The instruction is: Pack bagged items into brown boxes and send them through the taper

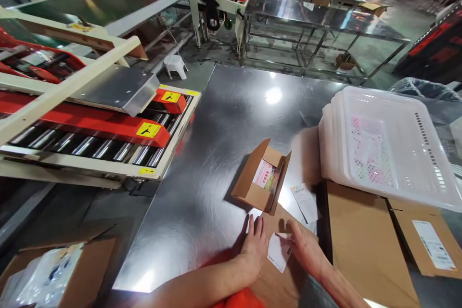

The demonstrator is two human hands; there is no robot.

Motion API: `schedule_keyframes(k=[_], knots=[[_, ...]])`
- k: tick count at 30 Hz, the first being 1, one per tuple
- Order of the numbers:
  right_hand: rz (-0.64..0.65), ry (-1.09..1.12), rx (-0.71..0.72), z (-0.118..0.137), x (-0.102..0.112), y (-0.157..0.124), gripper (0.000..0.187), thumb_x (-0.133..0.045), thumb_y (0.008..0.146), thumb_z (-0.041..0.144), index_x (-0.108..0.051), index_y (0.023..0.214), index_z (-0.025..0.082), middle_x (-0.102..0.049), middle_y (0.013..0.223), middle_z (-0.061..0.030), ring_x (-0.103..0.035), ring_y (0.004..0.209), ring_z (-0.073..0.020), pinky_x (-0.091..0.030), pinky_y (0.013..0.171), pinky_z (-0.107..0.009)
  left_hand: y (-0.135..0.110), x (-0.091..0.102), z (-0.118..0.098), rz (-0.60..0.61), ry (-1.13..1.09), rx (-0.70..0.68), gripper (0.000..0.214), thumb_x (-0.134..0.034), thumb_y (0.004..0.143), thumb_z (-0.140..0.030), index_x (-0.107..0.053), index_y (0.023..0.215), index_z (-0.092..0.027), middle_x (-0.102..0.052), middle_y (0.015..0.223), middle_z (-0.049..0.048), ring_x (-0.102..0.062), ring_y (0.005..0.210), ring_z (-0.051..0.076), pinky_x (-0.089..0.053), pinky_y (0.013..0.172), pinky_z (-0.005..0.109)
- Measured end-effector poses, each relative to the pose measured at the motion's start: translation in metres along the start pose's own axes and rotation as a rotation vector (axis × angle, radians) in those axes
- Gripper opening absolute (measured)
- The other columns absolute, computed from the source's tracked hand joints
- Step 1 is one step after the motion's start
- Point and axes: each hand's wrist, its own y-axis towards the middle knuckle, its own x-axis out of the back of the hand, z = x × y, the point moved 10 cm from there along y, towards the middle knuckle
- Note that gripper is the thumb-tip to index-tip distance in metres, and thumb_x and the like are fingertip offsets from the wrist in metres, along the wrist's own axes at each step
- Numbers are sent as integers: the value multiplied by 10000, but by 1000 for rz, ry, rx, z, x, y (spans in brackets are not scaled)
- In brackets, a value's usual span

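My left hand (254, 245) lies flat with fingers stretched out on a flat piece of cardboard (281, 279) at the near edge of the steel table (224, 130). My right hand (306, 246) pinches the corner of a small white label sheet (278, 251) lying on that cardboard. Just beyond my hands stands a small open cardboard box (260, 176) with a pink-and-white packet inside. A second white printed label (303, 200) lies on the table to the box's right.
A stack of white perforated plastic trays (390, 147) sits at the right on flat cardboard sheets (364, 245). A roller conveyor with red guards (90, 130) stands to the left. An open carton with plastic bags (54, 269) is at lower left. More steel tables and boxes stand behind.
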Motion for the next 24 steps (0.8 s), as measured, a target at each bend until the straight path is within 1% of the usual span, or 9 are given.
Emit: schedule_keyframes(k=[2,4,6,8,10,13,17,20,24], knots=[[2,87,-65,-9,-1,4,456,-514,919,171,-602,1367,157,-762,1177,-152,-753,1025,-284,-610,844,-390,3,9,5,32,-54,-10,994,-992,671,-463,-605,1514,-106,-498,1624,284,-410,1536,497,-326,1273,710],[3,80,-98,-13,0,7,328,-532,929,190,-697,1211,176,-763,1122,-135,-755,978,-281,-611,844,-399,7,19,10,36,-82,-15,923,-980,702,-455,-624,1470,-87,-577,1546,286,-488,1481,468,-406,1227,657],[-12,-11,-82,-10,5,9,186,-582,942,207,-753,1015,196,-758,1148,-134,-741,1036,-298,-599,904,-422,9,26,14,39,-92,-27,864,-958,746,-435,-617,1455,-79,-619,1504,266,-537,1447,427,-445,1203,597],[-22,-105,-47,-2,9,9,140,-621,952,208,-761,953,196,-746,1247,-145,-717,1138,-322,-580,969,-442,7,29,15,34,-111,-76,910,-917,806,-447,-525,1543,-85,-547,1597,245,-473,1518,391,-408,1248,552],[-7,-140,-17,6,10,6,176,-577,988,184,-753,987,187,-742,1296,-146,-722,1156,-302,-577,962,-404,4,25,16,33,-156,-140,1008,-864,865,-477,-358,1655,-106,-383,1722,218,-320,1621,355,-305,1320,544],[59,-138,3,16,5,-4,273,-461,1040,150,-731,1050,193,-797,1109,-102,-777,973,-230,-564,774,-291,3,9,20,76,-235,-200,1163,-873,840,-537,-219,1703,-110,-208,1780,203,-155,1673,337,-178,1362,593],[118,-215,3,24,5,-14,374,-409,954,2,-716,1046,194,-791,847,-62,-781,771,-224,-446,600,-274,7,-7,20,99,-230,-195,1410,-964,662,-644,-189,1704,-91,-151,1769,240,-129,1671,386,-66,1336,722],[141,-256,40,34,10,-17,443,-416,833,-85,-705,1020,193,-787,823,-46,-780,745,-214,-410,586,-276,9,-5,16,127,-192,-168,1416,-961,667,-643,-169,1706,-99,-141,1757,246,-151,1664,405,-35,1305,785],[171,-305,107,45,6,-21,338,-522,790,-62,-684,926,201,-796,826,-38,-778,725,-211,-379,553,-270,3,16,12,178,-170,-177,1353,-930,723,-634,-168,1704,-98,-130,1754,230,-148,1665,394,-111,1321,761]])
